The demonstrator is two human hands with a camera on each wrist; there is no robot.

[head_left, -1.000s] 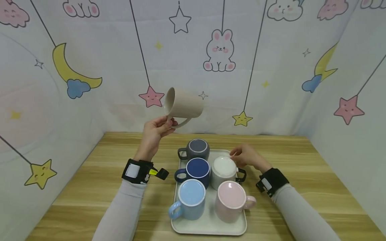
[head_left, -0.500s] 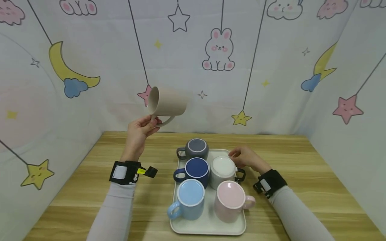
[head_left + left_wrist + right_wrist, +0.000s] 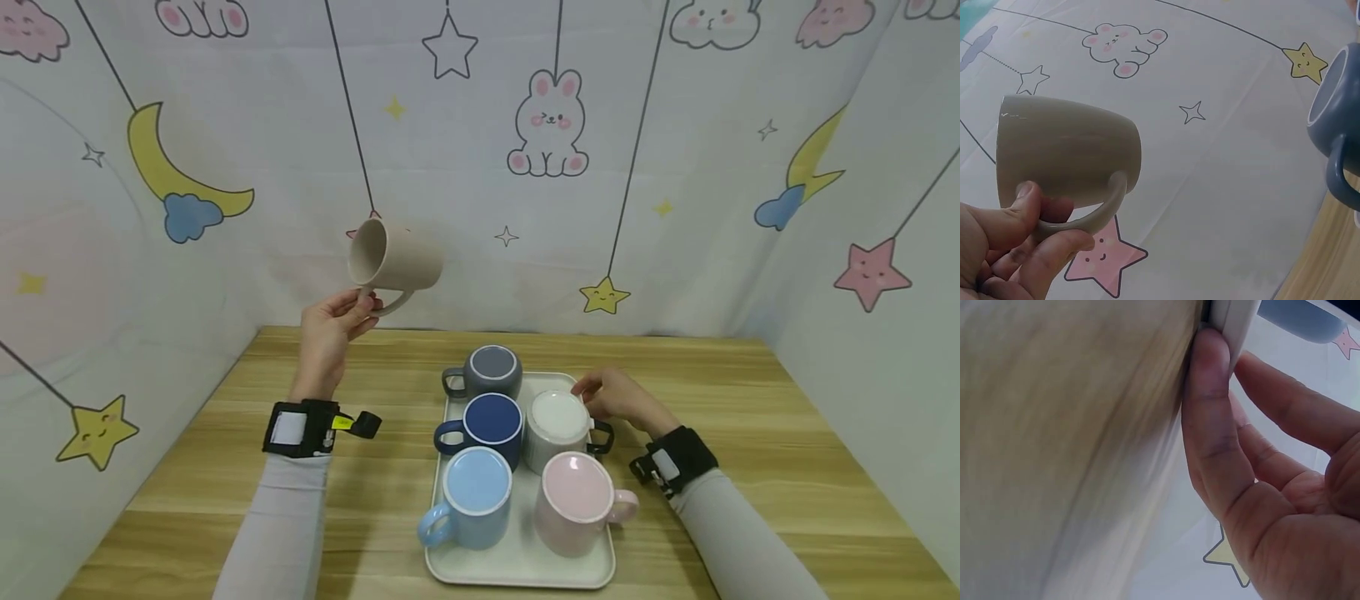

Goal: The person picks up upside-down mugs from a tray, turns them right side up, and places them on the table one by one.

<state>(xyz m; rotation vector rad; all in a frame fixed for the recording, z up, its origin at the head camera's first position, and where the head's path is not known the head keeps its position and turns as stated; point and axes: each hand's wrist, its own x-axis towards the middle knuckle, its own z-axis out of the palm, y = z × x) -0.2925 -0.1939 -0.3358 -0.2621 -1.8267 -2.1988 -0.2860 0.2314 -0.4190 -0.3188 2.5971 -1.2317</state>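
My left hand (image 3: 324, 342) holds a beige mug (image 3: 408, 260) by its handle, raised above the table's back left. The mug lies on its side in the air, mouth to the left and handle underneath. In the left wrist view, thumb and fingers pinch the handle (image 3: 1100, 215) near the rim. My right hand (image 3: 621, 398) is at the right edge of the white tray (image 3: 525, 572), beside an upturned white mug (image 3: 557, 425) with a black handle. The right wrist view shows its fingers (image 3: 1213, 419) pinching the tray's rim (image 3: 1238, 328).
Also upside down on the tray are a grey mug (image 3: 491, 371), a navy mug (image 3: 491, 421), a light blue mug (image 3: 477, 496) and a pink mug (image 3: 573, 504). The wooden table (image 3: 750, 433) meets a patterned cloth backdrop (image 3: 465, 167) behind and at the sides.
My left hand has carried the beige mug leftward, away from above the tray, and its mouth has turned slightly more toward me. My right hand stays at the tray's edge.
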